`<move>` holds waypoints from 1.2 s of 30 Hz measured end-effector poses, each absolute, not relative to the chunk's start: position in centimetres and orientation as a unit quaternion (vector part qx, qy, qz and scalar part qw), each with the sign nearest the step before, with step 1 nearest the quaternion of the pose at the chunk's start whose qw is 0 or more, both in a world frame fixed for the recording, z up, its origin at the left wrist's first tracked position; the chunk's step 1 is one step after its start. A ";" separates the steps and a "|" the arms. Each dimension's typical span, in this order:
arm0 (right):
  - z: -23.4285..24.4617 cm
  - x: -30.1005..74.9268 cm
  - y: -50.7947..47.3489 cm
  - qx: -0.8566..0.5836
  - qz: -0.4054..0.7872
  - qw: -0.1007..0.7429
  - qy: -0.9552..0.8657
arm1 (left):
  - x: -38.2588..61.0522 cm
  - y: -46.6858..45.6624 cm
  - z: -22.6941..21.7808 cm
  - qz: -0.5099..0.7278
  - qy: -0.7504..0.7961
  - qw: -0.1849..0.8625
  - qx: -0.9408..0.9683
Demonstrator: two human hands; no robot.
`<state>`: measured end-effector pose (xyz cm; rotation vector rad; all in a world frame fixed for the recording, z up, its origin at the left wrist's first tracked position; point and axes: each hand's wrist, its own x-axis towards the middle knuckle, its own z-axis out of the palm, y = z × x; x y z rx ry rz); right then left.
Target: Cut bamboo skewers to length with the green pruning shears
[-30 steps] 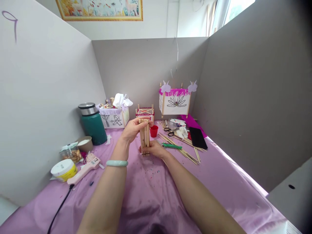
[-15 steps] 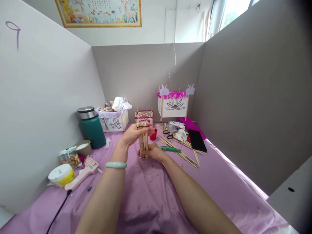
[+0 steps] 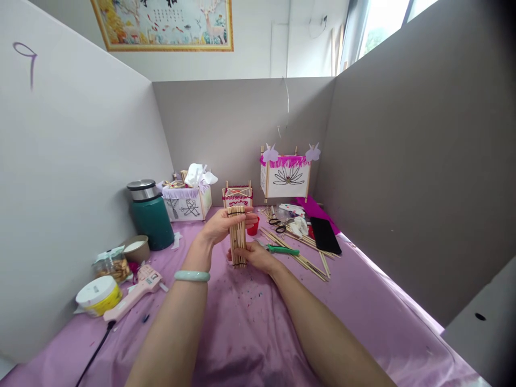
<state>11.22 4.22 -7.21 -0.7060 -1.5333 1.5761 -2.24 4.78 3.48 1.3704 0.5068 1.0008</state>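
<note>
Left hand, right hand – clasping wooden sticks

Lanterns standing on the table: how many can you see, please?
3, in a row: a white lantern with purple trim at left, a small one with red trim in the middle, and a pink-fringed one at right. Others could be hidden behind them.

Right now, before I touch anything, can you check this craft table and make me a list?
surface: pink cloth with paint specks
job's things: bundle of wooden sticks, held upright
clutter: hot glue gun, scissors, loose wooden sticks, red cup
grippers: left hand, wearing a pale green bangle, holds the bundle's upper part; right hand holds its base
cables: black cord at the glue gun's end
surroundings: grey partitions, framed painting, paper lantern
</note>
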 end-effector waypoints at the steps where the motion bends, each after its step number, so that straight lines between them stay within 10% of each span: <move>1: -7.3 11.2 4.2 -0.280 0.626 0.406 -0.604 | -2.2 4.7 3.5 0.440 0.229 0.629 0.599; 36: -7.5 11.1 4.4 -0.274 0.629 0.407 -0.603 | -1.3 4.0 2.2 0.538 0.215 0.615 0.535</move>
